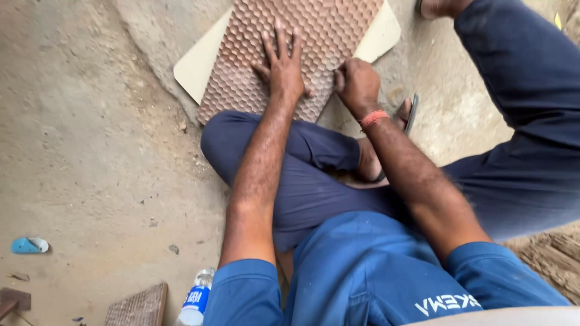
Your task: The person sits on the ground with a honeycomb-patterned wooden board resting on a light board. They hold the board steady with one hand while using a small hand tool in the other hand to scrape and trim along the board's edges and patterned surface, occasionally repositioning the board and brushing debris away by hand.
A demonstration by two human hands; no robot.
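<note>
A brown panel (314,30) with a raised honeycomb pattern lies on a cream board (196,63) on the dirt floor in front of my knees. My left hand (283,66) rests flat on the panel with fingers spread. My right hand (356,81) is curled into a fist at the panel's right edge; whether it grips a small tool or the edge itself is hidden. An orange band circles my right wrist. I sit with legs in dark blue trousers folded under my arms.
A plastic water bottle (196,299) stands by my left side. A second textured brown piece (138,308) lies at the bottom left, a blue-and-white object (29,245) further left. A sandalled foot (405,118) rests right of the panel. Rough wood (553,259) sits at right.
</note>
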